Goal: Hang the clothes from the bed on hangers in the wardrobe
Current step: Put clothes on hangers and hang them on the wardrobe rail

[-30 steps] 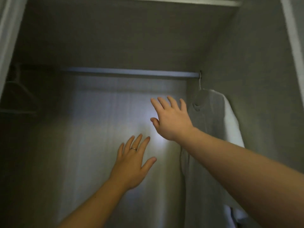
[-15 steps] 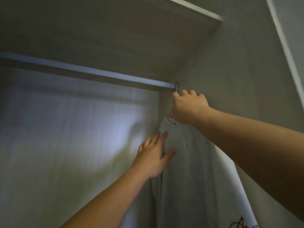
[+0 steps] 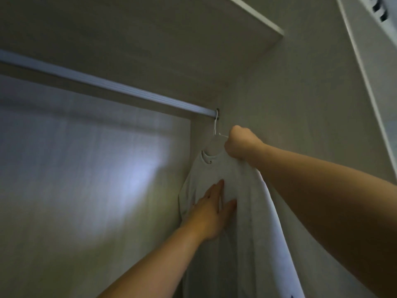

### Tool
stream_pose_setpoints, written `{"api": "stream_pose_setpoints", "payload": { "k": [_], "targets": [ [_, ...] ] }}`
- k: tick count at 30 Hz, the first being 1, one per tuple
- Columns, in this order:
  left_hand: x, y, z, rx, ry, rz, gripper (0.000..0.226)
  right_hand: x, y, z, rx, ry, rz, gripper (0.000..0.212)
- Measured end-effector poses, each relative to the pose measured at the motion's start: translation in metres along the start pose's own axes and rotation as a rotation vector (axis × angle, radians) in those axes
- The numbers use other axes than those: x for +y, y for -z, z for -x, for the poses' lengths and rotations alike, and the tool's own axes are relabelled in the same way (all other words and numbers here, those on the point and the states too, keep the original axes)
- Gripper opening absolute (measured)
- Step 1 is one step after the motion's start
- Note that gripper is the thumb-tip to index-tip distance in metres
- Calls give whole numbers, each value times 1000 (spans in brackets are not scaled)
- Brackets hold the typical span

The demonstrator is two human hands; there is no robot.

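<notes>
A grey T-shirt hangs on a white hanger hooked at the far right end of the wardrobe rail. A white garment hangs just behind it against the side wall. My right hand is a closed fist gripping the hanger's shoulder together with the grey fabric. My left hand lies flat on the front of the grey T-shirt, fingers spread. The bed is out of view.
The wardrobe's right side wall stands close behind the garments. A shelf runs above the rail. The pale back panel fills the left, and the rail there carries nothing in view.
My right hand went from open to a fist on the hanger at the rail's right end. My left hand moved right onto the grey T-shirt. The view swung right and up.
</notes>
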State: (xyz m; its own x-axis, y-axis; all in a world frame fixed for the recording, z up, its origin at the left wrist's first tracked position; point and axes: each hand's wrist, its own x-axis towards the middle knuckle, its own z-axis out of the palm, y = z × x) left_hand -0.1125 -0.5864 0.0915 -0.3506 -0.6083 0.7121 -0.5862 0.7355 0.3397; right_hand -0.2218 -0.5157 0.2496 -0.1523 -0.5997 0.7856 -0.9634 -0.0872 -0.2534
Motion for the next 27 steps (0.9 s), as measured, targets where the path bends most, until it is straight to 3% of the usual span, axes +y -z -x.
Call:
{"api": "stream_pose_setpoints", "payload": {
  "k": [8,12,15,21,27],
  "targets": [
    [0,15,-2,15,-35,99,72,-9,7,5,125,-79,-138,31],
    [3,23,-2,57,-62,148,72,-10,15,9,208,-44,-169,14],
    [2,30,-2,107,-78,143,71,-1,15,18,237,5,-162,20],
    [5,36,-1,329,-104,-71,69,39,25,73,287,126,44,29],
    [25,21,4,488,-209,-65,81,83,64,143,353,225,294,30]
  ]
}}
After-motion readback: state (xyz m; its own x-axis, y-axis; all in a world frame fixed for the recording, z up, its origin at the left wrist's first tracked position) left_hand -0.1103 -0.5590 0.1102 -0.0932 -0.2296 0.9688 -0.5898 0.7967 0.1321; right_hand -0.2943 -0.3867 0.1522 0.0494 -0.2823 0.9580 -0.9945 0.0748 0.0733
